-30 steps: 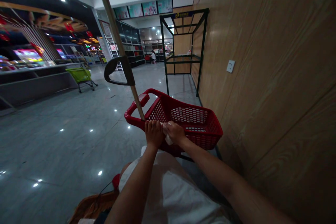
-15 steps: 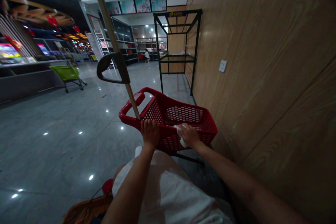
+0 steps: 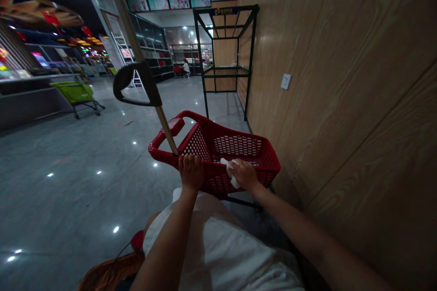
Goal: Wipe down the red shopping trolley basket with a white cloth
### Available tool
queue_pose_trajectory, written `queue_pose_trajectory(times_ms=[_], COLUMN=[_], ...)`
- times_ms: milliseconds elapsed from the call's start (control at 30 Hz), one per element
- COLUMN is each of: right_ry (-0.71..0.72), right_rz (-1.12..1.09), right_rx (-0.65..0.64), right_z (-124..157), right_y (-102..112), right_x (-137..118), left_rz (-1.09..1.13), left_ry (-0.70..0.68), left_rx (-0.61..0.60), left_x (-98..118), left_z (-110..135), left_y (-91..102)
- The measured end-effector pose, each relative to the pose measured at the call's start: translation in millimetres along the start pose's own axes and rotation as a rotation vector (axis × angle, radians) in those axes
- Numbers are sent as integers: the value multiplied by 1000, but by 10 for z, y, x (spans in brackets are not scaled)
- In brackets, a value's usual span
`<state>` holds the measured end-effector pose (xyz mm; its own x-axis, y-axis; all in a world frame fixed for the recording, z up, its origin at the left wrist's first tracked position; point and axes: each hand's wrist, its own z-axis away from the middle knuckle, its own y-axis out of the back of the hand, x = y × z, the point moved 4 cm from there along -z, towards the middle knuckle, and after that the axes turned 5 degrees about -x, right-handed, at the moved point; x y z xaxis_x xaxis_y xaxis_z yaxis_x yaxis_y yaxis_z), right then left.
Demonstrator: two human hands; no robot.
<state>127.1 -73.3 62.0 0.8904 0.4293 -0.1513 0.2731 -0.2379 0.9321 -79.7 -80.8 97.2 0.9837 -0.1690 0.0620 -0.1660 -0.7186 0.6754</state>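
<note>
- Since a second ago, my right hand and its crumpled white cloth are standing farther along the near rim of the red plastic shopping cart, apart from my left hand; back then the two were touching.
- From the head view, the cart is standing just before my knees, its handle end pointing left, its basket reaching toward the wood-panelled wall.
- My right fingers are pinching the cloth against the rim, part of it hanging down the outer side; I cannot see all the fingertips.
- My left hand is gripping the rim, fingers curling over it side by side, the thumb hidden.
- Just beyond that hand, a wooden pole with a dark looped handle is leaning up leftward.
- Past the cart, a dark metal rack is standing along the wall; well off left, a green shopping cart is waiting.
</note>
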Motion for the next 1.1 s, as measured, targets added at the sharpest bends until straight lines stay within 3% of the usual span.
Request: queue_pose_trajectory(times_ms=[100, 167, 367, 467, 567, 700, 800, 867, 967, 1100], right_ry=[-28, -33, 86, 70, 48, 3, -44, -71, -87, 53], right_rz=[41, 26, -110, -113, -85, -13, 55, 78, 45, -50], right_rx=[40, 56, 63, 45, 5, -2, 71, 130, 140, 99], right_z=[179, 171, -348, -535, -478, -99, 219, 344, 312, -64], right_y=[39, 44, 20, 35, 26, -26, -47, -42, -24, -11], right_x=[245, 197, -688, -951, -845, -294, 142, 301, 224, -379], left_rz=[59, 88, -4, -60, -47, -1, 51, 71, 91, 84], left_ry=[29, 46, 29, -8, -15, 22, 40, 57, 88, 98], left_rx=[17, 39, 55, 47, 55, 50, 27, 25, 39, 40], left_x=[-3, 1, 12, 4, 0, 3, 14, 21, 27, 24], left_z=[-11, -18, -15, -7, 4, 25, 30, 21, -3, -16], left_y=[-14, -13, 48, 72, 71, 33, 4, -1, 8, 19])
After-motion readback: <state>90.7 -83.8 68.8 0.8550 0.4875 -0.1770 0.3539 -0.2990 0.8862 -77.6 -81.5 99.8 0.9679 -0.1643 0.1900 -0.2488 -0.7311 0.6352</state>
